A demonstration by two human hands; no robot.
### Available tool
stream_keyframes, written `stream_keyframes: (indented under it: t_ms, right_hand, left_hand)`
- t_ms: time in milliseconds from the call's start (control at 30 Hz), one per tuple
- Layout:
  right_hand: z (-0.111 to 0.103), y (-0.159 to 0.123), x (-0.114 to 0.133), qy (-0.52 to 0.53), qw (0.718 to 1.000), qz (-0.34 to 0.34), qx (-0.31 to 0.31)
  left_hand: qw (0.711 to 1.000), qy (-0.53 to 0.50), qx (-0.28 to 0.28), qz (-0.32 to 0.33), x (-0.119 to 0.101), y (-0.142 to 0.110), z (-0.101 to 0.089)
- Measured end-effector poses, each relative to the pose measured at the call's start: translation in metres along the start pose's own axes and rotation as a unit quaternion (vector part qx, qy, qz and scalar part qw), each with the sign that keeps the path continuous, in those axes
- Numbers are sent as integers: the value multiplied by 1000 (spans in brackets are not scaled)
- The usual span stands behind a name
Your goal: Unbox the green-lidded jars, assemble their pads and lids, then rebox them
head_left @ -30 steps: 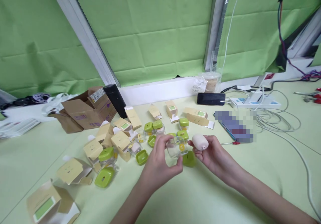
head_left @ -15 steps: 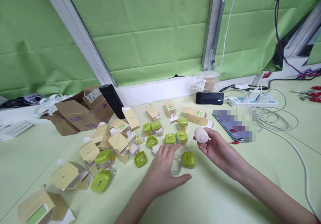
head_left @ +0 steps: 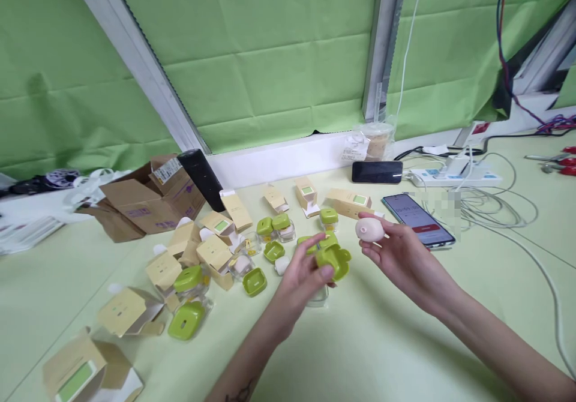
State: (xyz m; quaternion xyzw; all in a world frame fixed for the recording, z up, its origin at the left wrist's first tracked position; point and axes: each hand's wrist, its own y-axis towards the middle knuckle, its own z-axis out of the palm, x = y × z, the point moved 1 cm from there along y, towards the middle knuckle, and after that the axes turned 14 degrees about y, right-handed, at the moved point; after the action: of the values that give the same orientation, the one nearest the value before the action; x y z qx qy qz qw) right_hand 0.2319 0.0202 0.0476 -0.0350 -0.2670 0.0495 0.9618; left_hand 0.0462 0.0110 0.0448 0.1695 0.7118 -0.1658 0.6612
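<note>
My left hand [head_left: 302, 279] grips a green lid [head_left: 335, 262] between thumb and fingers, raised off the table with its hollow side partly turned toward me. Below it, a clear square jar [head_left: 318, 297] stands on the table, partly hidden by the hand. In my right hand [head_left: 398, 249] is a small pinkish-white rounded piece [head_left: 369, 230] with a little round nub on its face, held by the fingertips. To the left lie two more loose green lids, one [head_left: 254, 282] near and one [head_left: 273, 251] farther back, and a white piece [head_left: 282, 265] beside them.
Several green-lidded jars [head_left: 186, 320] and opened cardboard boxes [head_left: 128, 312] spread across the left and middle. A large brown carton [head_left: 146, 201] and a black cylinder [head_left: 200, 180] stand behind. At right are a lit phone [head_left: 418, 219], a dark phone [head_left: 377, 172], a power strip [head_left: 456, 177] and cables.
My left hand has picked up the green lid that lay beside the clear jar and raised it. My right hand has shifted slightly right and turned the pinkish-white piece.
</note>
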Motion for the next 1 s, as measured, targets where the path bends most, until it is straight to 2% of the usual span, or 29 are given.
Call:
stream_keyframes:
  t_ms: [100, 200, 300, 367, 467, 533, 600, 667, 767, 1000]
  right_hand:
    - [0, -2, -2, -42, 998, 24, 31]
    - [-3, -6, -7, -110, 992, 40, 53]
    - [-7, -10, -12, -224, 970, -27, 87]
    - [-8, -15, -16, -303, 937, -100, 144]
    - [-8, -22, -24, -428, 856, -180, 228]
    - [-8, -25, -28, -505, 800, -201, 254]
    - [-7, -27, -31, -552, 762, -209, 266]
    - [-7, -28, -32, -569, 743, -218, 276]
    - [-6, -29, -33, -577, 730, -231, 284]
    - [-2, -30, -33, -599, 704, -237, 299]
  left_hand:
    - [977, -208, 30, -30, 10, -5, -1]
    - [956, -287, 37, -49, 23, -6, -1]
    - [954, -290, 42, -55, 30, -7, 0]
    - [956, -281, 52, -57, 31, -8, 3]
    - [957, -273, 62, -72, 28, -12, 10]
    - [955, -277, 55, -90, 25, -14, 13]
    - [953, -282, 47, -103, 23, -15, 15]
    - [952, -284, 37, -112, 21, -16, 16]
    - [952, -279, 19, -124, 22, -16, 17]
    - [951, -289, 41, -106, 27, -17, 18]
